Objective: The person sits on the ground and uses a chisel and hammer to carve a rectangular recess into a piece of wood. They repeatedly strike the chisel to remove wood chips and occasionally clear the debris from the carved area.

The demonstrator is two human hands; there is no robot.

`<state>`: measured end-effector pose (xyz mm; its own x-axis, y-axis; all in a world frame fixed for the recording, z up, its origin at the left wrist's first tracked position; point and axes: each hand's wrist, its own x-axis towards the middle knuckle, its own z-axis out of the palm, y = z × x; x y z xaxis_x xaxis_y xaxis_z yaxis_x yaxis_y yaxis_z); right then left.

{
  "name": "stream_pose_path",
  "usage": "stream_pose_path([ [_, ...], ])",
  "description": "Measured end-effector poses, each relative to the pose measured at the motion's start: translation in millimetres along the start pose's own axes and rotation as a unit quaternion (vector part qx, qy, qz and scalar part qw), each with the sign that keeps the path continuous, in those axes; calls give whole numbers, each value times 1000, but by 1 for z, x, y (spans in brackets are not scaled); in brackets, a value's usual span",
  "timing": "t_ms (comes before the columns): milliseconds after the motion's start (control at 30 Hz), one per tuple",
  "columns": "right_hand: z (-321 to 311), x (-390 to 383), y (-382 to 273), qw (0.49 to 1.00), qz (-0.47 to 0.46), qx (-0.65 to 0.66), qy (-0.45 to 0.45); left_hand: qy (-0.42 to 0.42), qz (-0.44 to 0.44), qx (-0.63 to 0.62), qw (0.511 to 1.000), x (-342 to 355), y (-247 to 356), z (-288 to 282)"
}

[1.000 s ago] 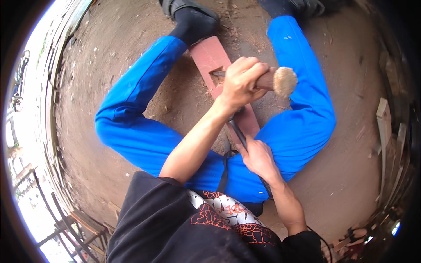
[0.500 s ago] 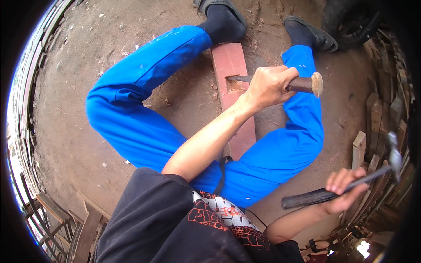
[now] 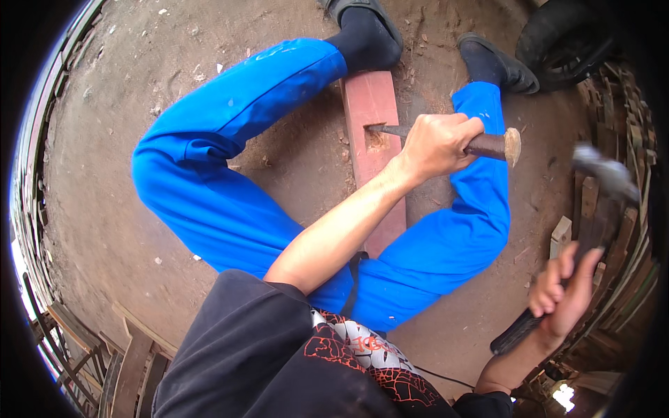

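Note:
My left hand (image 3: 442,143) grips a chisel (image 3: 498,146) with a wooden handle and pale, battered end. Its metal blade reaches sideways into a rough rectangular recess cut in a reddish wooden board (image 3: 369,94), which lies on the ground between my legs. My right hand (image 3: 561,296) is closed round the dark handle of a hammer (image 3: 605,174), held out to the right. The motion-blurred metal head stands beyond the chisel's butt, apart from it.
My blue-clad legs (image 3: 195,195) frame the board on the dirt floor (image 3: 118,244). A black tyre (image 3: 543,42) lies beyond my right foot. Stacked timber offcuts (image 3: 613,118) line the right side, and wooden frames (image 3: 136,348) stand at the lower left.
My right hand has swung the hammer out from the middle to the right, and its head has risen further. My left hand and chisel have shifted slightly in view, along with the board.

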<state>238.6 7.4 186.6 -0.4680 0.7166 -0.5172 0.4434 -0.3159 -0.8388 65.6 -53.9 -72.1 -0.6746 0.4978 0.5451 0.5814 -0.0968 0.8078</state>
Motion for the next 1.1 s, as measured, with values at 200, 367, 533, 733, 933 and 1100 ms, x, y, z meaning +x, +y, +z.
stream_pose_path([
  [200,-10,33,-27,951,-292,56,-85,32,-7,-2,999,8,4,3],
  [367,15,29,3,975,78,-193,-74,59,-39,4,997,16,-5,-1],
  [533,-11,49,-70,993,-96,-60,-34,67,-55,-14,996,20,-5,5],
  [733,34,64,-41,985,-77,-148,-35,92,-66,-6,994,25,-12,7],
  [933,27,80,-99,978,6,-207,22,57,-107,-26,992,31,-13,2],
  [1100,14,107,-106,984,-134,-74,-86,61,-106,-35,992,35,-9,8],
])
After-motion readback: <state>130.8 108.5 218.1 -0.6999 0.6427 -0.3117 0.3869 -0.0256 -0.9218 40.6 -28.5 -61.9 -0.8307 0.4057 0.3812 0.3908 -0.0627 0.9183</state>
